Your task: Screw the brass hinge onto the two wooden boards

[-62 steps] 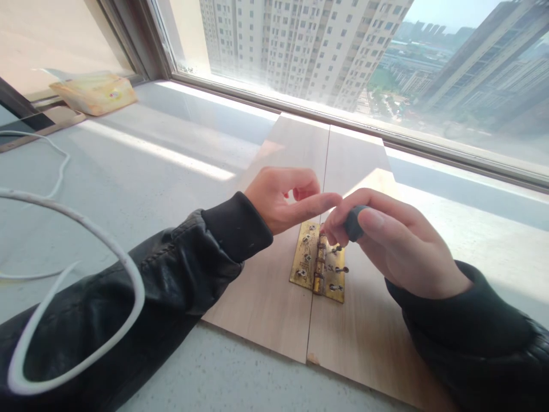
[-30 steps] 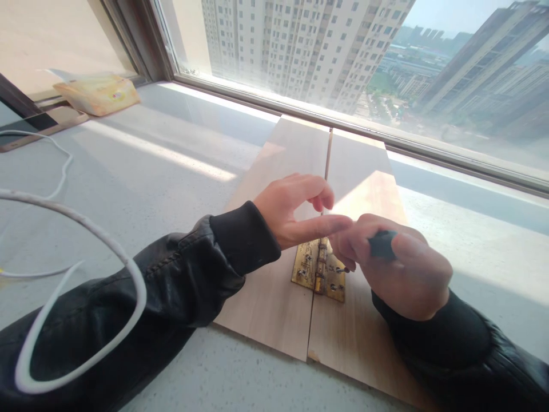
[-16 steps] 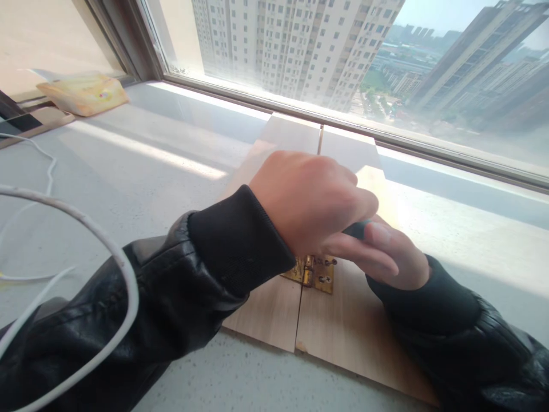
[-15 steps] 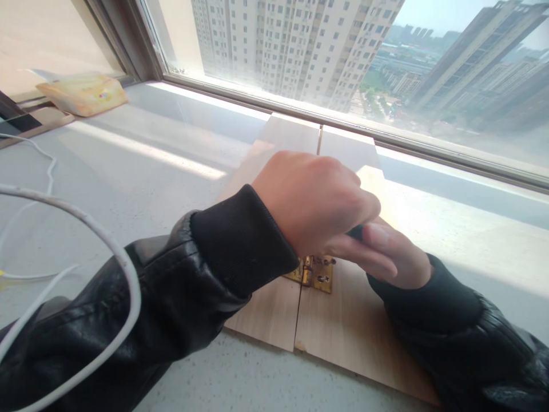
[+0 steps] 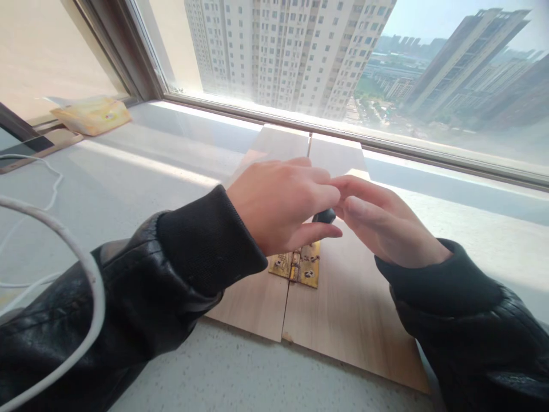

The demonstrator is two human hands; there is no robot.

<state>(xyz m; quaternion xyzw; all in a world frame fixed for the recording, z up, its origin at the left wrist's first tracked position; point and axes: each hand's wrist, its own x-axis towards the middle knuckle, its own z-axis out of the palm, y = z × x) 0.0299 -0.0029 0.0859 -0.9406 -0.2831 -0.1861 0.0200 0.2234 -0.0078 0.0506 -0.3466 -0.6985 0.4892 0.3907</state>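
My left hand [image 5: 285, 200] is closed around a screwdriver [image 5: 325, 216], of which only the black handle end shows between thumb and fingers; its shaft is hidden. With fingers stretched out, my right hand [image 5: 381, 220] is open, and its fingertips meet the left fingers beside the handle. Below the hands, a brass hinge [image 5: 305, 277] lies across the seam between a left wooden board [image 5: 257, 312] and a right wooden board [image 5: 343, 320]. Cross-head screws sit in the hinge's visible holes. Its upper part is covered by my left hand.
The boards rest on a pale speckled sill [image 5: 193, 366] against the window frame [image 5: 386, 143]. A thick white cable [image 5: 92, 274] loops in front of my left sleeve. A yellowish packet [image 5: 92, 117] and a phone-like flat object [image 5: 47, 150] lie at the far left.
My hands have moved apart somewhat: the right hand has loosened and its fingers have straightened. The black handle end now shows more, and more of the hinge is uncovered.
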